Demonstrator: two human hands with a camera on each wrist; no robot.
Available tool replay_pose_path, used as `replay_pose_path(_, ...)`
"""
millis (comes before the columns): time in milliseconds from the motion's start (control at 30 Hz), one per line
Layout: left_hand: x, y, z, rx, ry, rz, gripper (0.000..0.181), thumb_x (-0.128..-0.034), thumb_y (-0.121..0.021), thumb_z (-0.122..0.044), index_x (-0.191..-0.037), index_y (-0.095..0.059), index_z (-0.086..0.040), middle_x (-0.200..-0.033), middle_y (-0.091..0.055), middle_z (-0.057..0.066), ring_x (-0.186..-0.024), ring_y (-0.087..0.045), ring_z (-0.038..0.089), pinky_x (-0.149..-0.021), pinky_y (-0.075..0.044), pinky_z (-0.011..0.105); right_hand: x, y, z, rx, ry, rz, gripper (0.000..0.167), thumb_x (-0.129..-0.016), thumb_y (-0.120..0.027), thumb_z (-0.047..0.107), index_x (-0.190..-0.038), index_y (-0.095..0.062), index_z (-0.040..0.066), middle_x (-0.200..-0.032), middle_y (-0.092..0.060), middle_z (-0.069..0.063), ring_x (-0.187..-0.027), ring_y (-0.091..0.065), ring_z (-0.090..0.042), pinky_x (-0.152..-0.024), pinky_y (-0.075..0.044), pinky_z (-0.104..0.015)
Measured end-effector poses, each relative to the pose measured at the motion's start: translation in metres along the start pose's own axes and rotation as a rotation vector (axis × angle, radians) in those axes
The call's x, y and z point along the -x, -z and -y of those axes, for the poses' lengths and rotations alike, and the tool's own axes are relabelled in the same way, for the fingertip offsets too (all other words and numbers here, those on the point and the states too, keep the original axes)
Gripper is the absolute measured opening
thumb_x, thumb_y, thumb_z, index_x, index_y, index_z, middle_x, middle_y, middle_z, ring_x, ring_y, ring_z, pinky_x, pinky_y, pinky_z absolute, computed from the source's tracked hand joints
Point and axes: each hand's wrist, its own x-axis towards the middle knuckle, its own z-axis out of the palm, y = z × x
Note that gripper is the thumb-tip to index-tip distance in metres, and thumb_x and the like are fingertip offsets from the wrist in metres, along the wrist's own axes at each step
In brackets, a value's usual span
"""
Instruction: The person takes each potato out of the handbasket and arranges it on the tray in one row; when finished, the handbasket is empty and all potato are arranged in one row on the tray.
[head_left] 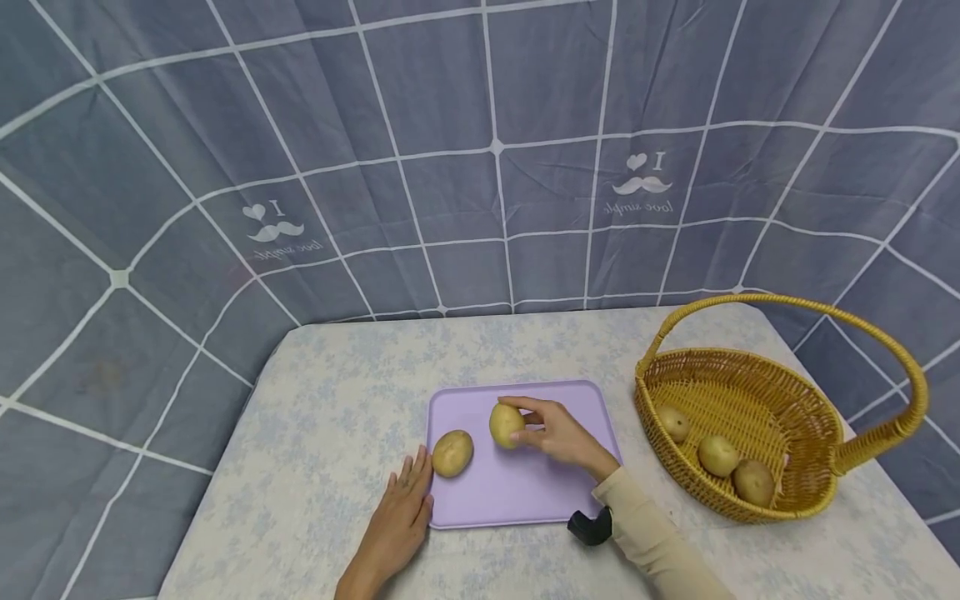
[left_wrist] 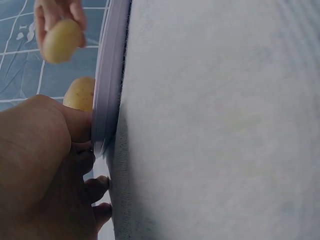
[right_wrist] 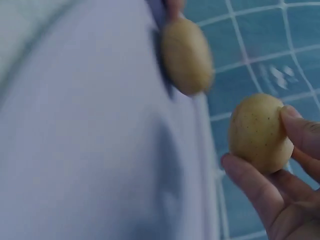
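Placement seemed underway: the right grip (head_left: 557, 431) pinched a potato (head_left: 505, 427) above the tray (head_left: 510, 496), the left grip (head_left: 399, 518) straight-fingered at its edge; gentle lowering looked called for.

A blue-grey, white-gridded curtain (head_left: 435, 100) hangs behind the pale, floral-patterned bench (head_left: 337, 392). White moustaches (head_left: 642, 185) and hearts (head_left: 637, 162) decorate the curtain.

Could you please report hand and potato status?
Right hand grips a potato above the purple tray. Left hand touches tray's left edge, second potato close by. Three potatoes in wicker basket. No obstruction seen.
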Motion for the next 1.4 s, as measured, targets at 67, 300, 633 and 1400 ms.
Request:
replay_pose_path(67, 0.0, -0.001, 0.001, 0.005, 0.001, 0.002, 0.052, -0.1013, -0.044, -0.014, -0.149, -0.027, 0.0, -0.158, -0.017, 0.009, -0.145, -0.015, 0.033, -0.116, -0.012, 0.056, -0.002, -0.009, -0.005, 0.035, -0.005, 0.023, 0.052, -0.089, -0.067, 0.007, -0.137, -0.049, -0.001, -0.136, -0.054, -0.019, -0.108, -0.062, -0.033, -0.09, -0.052, -0.034)
replay_pose_path(300, 0.0, -0.001, 0.002, -0.012, -0.018, -0.012, 0.052, -0.1012, -0.044, -0.014, -0.148, -0.028, 0.001, -0.158, -0.019, 0.011, -0.144, -0.017, 0.036, -0.115, -0.014, 0.058, -0.005, -0.02, -0.006, 0.121, -0.051, 0.06, 0.051, -0.088, -0.069, 0.01, -0.135, -0.053, 0.0, -0.133, -0.057, -0.015, -0.1, -0.062, -0.026, -0.083, -0.051, -0.031)
replay_pose_path(633, -0.002, -0.001, 0.003, -0.018, -0.022, -0.019, 0.052, -0.101, -0.045, -0.014, -0.148, -0.028, 0.001, -0.158, -0.019, 0.011, -0.144, -0.018, 0.036, -0.115, -0.014, 0.058, -0.011, -0.034, -0.003, 0.17, -0.06, 0.107, 0.049, -0.085, -0.071, 0.01, -0.131, -0.056, 0.0, -0.126, -0.062, -0.012, -0.099, -0.059, -0.023, -0.087, -0.05, -0.043)
replay_pose_path(1400, 0.0, -0.002, 0.003, -0.012, -0.016, -0.019, 0.052, -0.1006, -0.046, -0.014, -0.148, -0.03, 0.001, -0.158, -0.02, 0.01, -0.144, -0.018, 0.036, -0.115, -0.014, 0.059, -0.013, -0.039, -0.001, 0.312, -0.048, 0.109, 0.051, -0.089, -0.068, 0.017, -0.135, -0.053, 0.002, -0.115, -0.062, -0.005, -0.093, -0.053, -0.015, -0.083, -0.049, -0.037)
